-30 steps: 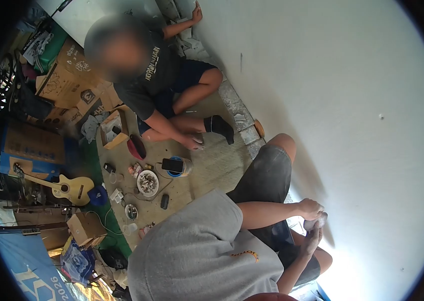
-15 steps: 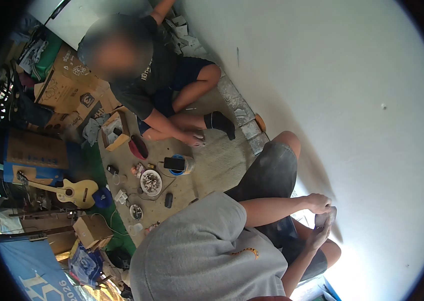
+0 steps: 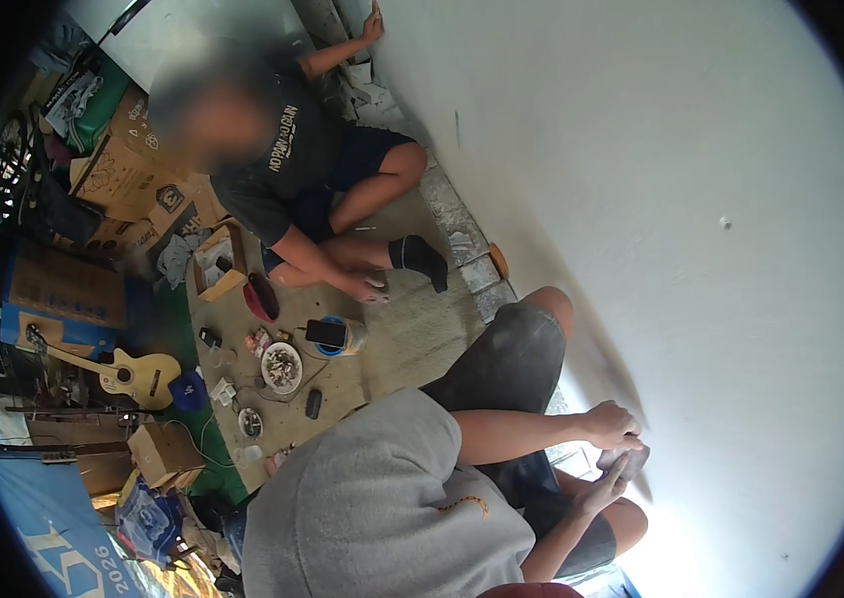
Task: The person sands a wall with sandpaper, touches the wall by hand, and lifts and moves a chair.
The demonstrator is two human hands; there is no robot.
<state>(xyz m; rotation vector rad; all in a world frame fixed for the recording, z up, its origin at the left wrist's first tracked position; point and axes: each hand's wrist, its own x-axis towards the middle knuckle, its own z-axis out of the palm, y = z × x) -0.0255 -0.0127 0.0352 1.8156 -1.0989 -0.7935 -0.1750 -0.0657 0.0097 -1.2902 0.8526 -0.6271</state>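
A small, dusty grey-brown flat piece that looks like sandpaper (image 3: 633, 462) is held between my two hands, close to the white wall. My left hand (image 3: 613, 427) is closed, its fingertips pinching the piece's upper edge. From below, my right hand (image 3: 603, 486) grips the same piece, fingers pressed along its near side. Both hands are above my bent legs. Part of the piece is covered by my fingers, so its full shape cannot be made out.
The white wall (image 3: 681, 249) rises right beside me. Another person (image 3: 282, 149) sits cross-legged, one hand on the wall. On the floor board are a plate of cigarette butts (image 3: 281, 369), a tub (image 3: 342, 337) with a phone on it, and a box (image 3: 219, 261). A guitar (image 3: 143, 379) lies beyond.
My view has shifted, moving the scene left. The sandpaper has turned in my hands, from upright to more slanted. The other person's raised hand now shows against the wall.
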